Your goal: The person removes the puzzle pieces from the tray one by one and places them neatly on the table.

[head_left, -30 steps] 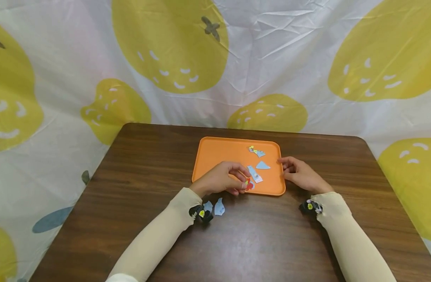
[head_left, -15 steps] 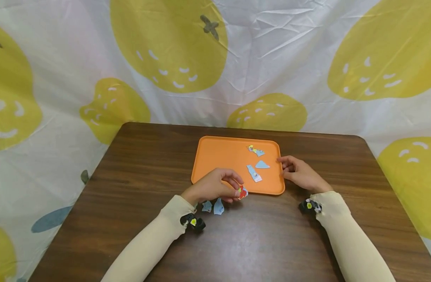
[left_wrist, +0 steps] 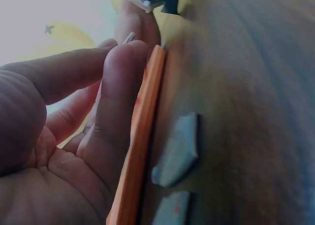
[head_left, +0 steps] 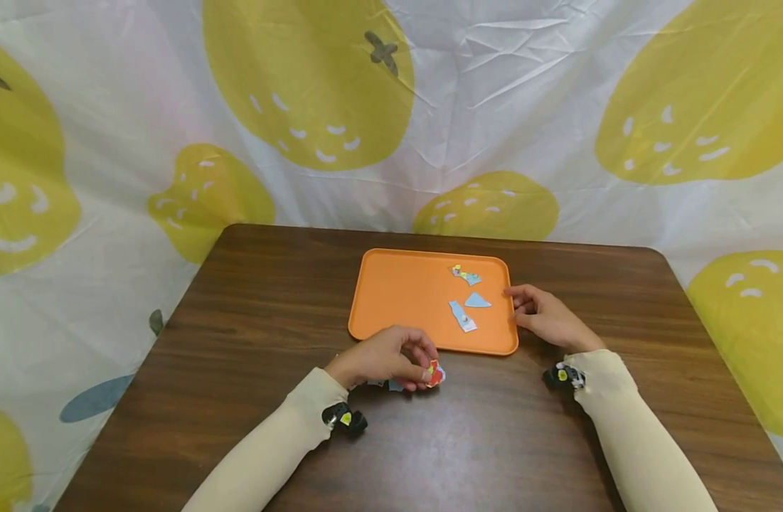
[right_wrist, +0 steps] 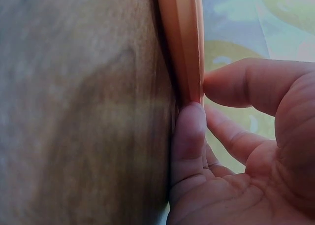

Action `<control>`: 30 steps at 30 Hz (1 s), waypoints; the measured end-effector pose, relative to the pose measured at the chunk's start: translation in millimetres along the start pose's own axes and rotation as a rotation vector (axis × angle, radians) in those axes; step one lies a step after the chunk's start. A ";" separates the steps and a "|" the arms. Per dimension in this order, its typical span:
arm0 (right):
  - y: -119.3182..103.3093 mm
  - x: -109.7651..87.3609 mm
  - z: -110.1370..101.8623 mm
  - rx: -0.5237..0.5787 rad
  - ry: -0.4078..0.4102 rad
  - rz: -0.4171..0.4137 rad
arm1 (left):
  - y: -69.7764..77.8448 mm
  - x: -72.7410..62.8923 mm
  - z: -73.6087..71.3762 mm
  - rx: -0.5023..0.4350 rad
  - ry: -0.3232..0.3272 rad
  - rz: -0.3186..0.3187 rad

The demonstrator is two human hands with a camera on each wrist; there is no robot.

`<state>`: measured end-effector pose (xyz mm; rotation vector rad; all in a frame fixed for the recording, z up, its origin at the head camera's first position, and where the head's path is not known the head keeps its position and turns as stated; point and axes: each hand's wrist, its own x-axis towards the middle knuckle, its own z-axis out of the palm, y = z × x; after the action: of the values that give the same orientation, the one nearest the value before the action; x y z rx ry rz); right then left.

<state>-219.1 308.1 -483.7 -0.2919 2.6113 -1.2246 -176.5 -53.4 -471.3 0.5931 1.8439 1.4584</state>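
Between its thumb and fingertips my left hand (head_left: 387, 355) pinches a red puzzle piece (head_left: 436, 373) with a pale blue edge, just in front of the orange tray (head_left: 397, 291). Only a thin edge of that piece shows in the left wrist view. Two light blue puzzle pieces lie on the table by this hand, mostly hidden by it in the head view; the nearer-looking one (left_wrist: 179, 151) shows its thickness in the left wrist view. At the tray's right rim, my right hand (head_left: 545, 313) holds the edge with thumb and finger (right_wrist: 246, 82).
On the tray's right half lie a long blue-and-white piece (head_left: 463, 317), a triangular blue piece (head_left: 477, 300) and a yellow-and-blue piece (head_left: 466, 275). The brown wooden table (head_left: 276, 284) meets a lemon-print curtain (head_left: 340, 199) at its back edge.
My left hand has carried the red puzzle piece off the tray, toward the body and slightly left, now covering most of the two blue pieces. The right hand stays at the tray rim.
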 end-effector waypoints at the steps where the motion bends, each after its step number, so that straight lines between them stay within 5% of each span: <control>1: 0.2 0.1 -0.1 -0.001 0.000 -0.001 | -0.6 -1.3 0.4 0.020 0.001 -0.004; 17: -3.3 -1.1 2.2 0.024 0.013 -0.002 | -10.4 -8.4 -1.4 0.235 0.089 -0.004; 30: -1.2 0.1 2.5 0.013 0.021 -0.002 | -9.5 -8.7 -3.0 0.294 0.123 0.014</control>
<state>-218.3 305.5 -484.4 -0.2811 2.6203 -1.2519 -172.5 -64.2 -478.0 0.6692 2.1756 1.2656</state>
